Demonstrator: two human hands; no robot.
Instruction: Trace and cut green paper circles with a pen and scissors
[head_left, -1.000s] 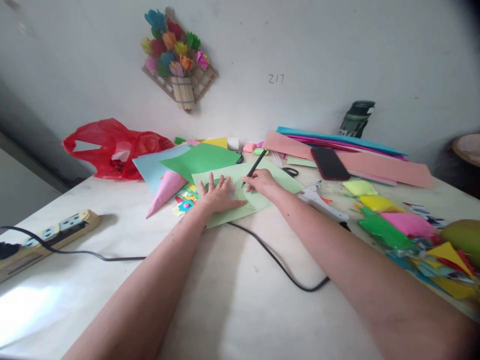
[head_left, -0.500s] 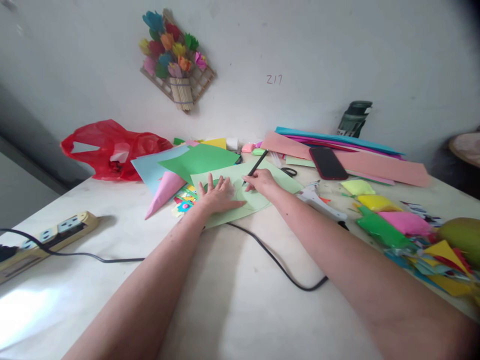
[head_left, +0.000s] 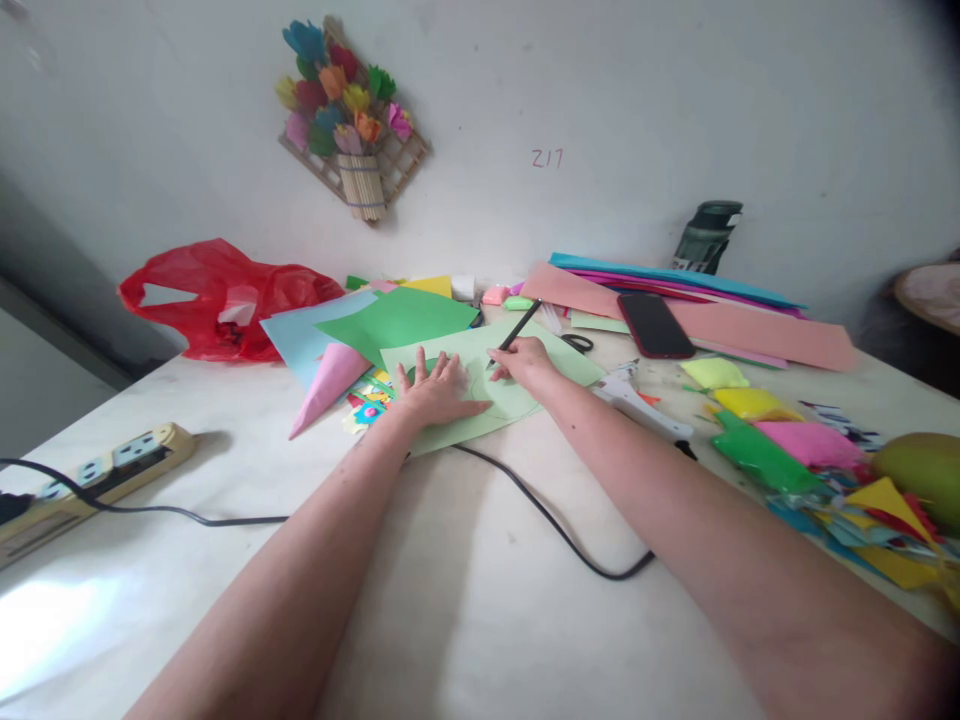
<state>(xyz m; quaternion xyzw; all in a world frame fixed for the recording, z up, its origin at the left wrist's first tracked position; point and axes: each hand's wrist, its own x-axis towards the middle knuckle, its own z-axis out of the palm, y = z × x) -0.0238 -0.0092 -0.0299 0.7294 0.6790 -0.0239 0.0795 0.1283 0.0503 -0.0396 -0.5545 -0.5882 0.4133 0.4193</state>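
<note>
Wht table (head_left: 517, 600) by pale wall (head_left: 637, 110); L hand (head_left: 431, 393) splayed flat on lt-green paper (head_left: 469, 427), R hand (head_left: 523, 361) pinching blk pencil (head_left: 523, 325).

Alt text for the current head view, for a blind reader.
A person's right hand holds a black writing tool over pale green paper, the left hand spread on it; a red plastic bag lies left, a phone right.

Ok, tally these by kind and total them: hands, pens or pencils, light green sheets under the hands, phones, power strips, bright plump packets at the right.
Left hand and right hand: 2
Pen or pencil: 1
Light green sheet: 1
Phone: 1
Power strip: 1
Packets, pale yellow, yellow, pink, green: 4
Total: 10
</note>
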